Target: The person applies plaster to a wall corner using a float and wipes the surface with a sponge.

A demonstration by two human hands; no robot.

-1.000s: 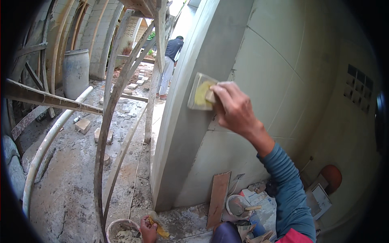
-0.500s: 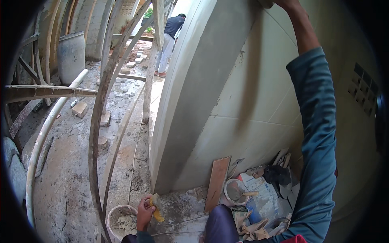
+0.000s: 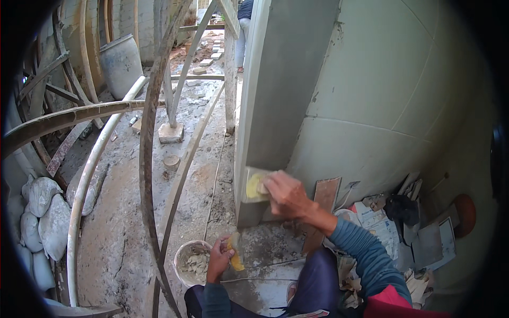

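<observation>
Right hand (image 3: 289,193): fingers bunched on the small block handle (image 3: 263,186) of a square float (image 3: 253,190). Left hand (image 3: 218,258): fingers curled round a yellow-and-grey piece (image 3: 235,253), thumb upon it; its exact kind I cannot tell.

The float is a thin, pale plate, slightly blurred, with a broad yellow patch around the handle. I observe it at the lower part of the smooth grey strip (image 3: 289,79), near that strip's left edge; whether it touches the surface I cannot tell. The yellow-and-grey piece looks soft yellow below, grey along its upper right side.

Further out: a bucket (image 3: 178,261) of pale, lumpy mix (image 3: 197,263) is just left of the left hand. A brown board (image 3: 327,191) leans on the pale wall (image 3: 371,79) beyond the right forearm.

Compared with half a second ago: the right hand was at the top edge of my view, the float mostly cut off; now both are low and in full sight. The left hand keeps its piece beside the bucket. My view has also shifted: more of the pale sacks (image 3: 53,233) shows at left, and the co-worker (image 3: 244,32) is now cut by the top edge.
</observation>
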